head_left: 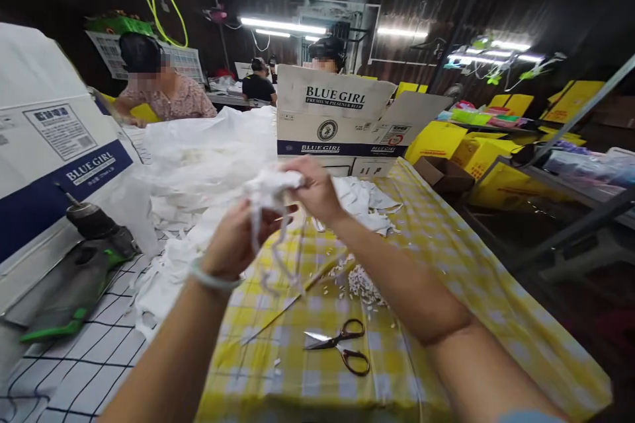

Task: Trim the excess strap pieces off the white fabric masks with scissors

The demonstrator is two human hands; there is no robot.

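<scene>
Above the middle of the table, my left hand (243,234) and my right hand (317,192) are both closed on a white cloth piece (270,188) with thin straps dangling from it. Motion blurs the cloth, so its exact kind is unclear. Scissors (327,342) lie slightly spread on the yellow checked tablecloth (292,377), below the hands. A thin stick (282,309) rests diagonally there, beside a heap of small white scraps (366,285). More white cloth pieces (364,198) lie beyond my right hand, and a large white cloth pile (178,201) spreads to the left.
A white and blue beer carton (342,122) stands at the table's back, another carton (49,132) at left. A cordless drill (94,244) lies before the left one. Co-workers (169,92) sit beyond. Yellow bags (436,145) and a metal rack (570,185) are on the right.
</scene>
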